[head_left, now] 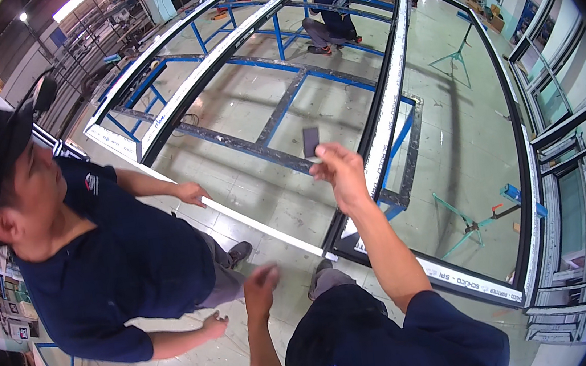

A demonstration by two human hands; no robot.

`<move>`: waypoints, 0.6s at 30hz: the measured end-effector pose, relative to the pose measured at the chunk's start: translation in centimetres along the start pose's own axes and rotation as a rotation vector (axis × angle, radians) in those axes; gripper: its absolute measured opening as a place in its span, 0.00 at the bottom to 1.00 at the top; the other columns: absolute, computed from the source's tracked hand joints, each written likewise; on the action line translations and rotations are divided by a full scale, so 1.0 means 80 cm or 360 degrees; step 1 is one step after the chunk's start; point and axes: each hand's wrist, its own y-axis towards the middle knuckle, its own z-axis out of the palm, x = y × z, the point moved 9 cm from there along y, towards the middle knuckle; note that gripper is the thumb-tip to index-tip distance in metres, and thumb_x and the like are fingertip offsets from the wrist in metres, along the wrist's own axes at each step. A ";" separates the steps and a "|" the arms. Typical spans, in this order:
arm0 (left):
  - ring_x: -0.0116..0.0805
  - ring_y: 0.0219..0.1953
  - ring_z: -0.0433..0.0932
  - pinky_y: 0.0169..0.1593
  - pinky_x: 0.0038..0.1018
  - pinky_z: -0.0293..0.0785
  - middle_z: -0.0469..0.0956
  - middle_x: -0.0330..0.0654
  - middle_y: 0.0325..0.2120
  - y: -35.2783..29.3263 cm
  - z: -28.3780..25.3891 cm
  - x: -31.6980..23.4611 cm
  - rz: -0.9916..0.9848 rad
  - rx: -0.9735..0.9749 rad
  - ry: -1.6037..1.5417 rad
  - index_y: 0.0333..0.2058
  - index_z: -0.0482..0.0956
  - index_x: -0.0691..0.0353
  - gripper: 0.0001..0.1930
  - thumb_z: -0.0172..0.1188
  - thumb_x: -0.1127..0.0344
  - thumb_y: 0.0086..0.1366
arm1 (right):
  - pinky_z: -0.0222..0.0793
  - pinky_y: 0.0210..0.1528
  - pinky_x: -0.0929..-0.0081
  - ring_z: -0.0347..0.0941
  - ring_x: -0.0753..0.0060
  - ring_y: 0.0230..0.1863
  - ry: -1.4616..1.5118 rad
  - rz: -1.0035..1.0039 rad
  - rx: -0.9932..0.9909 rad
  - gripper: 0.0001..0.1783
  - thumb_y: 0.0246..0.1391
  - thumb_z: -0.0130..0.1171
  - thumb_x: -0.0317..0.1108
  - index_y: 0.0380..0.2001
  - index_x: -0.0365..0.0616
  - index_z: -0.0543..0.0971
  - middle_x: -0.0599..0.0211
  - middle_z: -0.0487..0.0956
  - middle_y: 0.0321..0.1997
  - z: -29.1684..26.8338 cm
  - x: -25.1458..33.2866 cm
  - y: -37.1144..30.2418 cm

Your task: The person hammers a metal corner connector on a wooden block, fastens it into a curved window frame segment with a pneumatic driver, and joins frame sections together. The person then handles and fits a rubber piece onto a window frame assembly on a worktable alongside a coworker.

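Observation:
My right hand (pixel 345 176) is raised over the near part of a large window frame, closed in a pinch. Between its thumb and fingers is a small dark rectangular piece (pixel 310 141), flat and held upright. My left hand (pixel 262 288) hovers lower, in front of my body and apart from the frame. Its fingers are smeared by motion, so their pose is unclear. Closest to both hands is the frame's white near bar (pixel 269 228), which meets a black-edged upright profile (pixel 385 150) beside my right forearm.
A co-worker (pixel 117 241) stands close at left, one hand on the bar. Blue-legged metal stands (pixel 290 155) support the frame. Another person (pixel 331 14) squats beyond. Green tripod stands (pixel 468 226) stand inside the right section; more frames (pixel 569 171) lean at right.

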 end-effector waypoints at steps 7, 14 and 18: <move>0.29 0.46 0.86 0.52 0.27 0.80 0.89 0.46 0.44 0.198 0.145 -0.275 0.0574 0.0102 0.0051 0.52 0.85 0.72 0.16 0.71 0.67 0.71 | 0.77 0.38 0.74 0.79 0.78 0.32 -0.0281 0.0119 0.0108 0.15 0.64 0.73 0.36 0.46 0.34 0.88 0.68 0.87 0.36 -0.025 -0.097 0.067; 0.26 0.41 0.86 0.48 0.25 0.80 0.90 0.43 0.37 0.360 0.208 -0.261 0.0243 0.0322 0.0144 0.46 0.87 0.71 0.12 0.73 0.68 0.69 | 0.79 0.41 0.76 0.82 0.76 0.35 -0.0292 0.0261 -0.0049 0.15 0.67 0.70 0.34 0.51 0.34 0.87 0.63 0.89 0.41 -0.071 -0.124 0.164; 0.26 0.40 0.86 0.46 0.25 0.81 0.90 0.43 0.37 0.484 0.107 -0.375 0.1004 -0.0480 0.0195 0.41 0.86 0.71 0.07 0.71 0.72 0.70 | 0.81 0.43 0.74 0.82 0.76 0.37 -0.0379 0.0211 -0.0218 0.18 0.67 0.69 0.35 0.54 0.36 0.86 0.60 0.89 0.44 -0.102 -0.132 0.227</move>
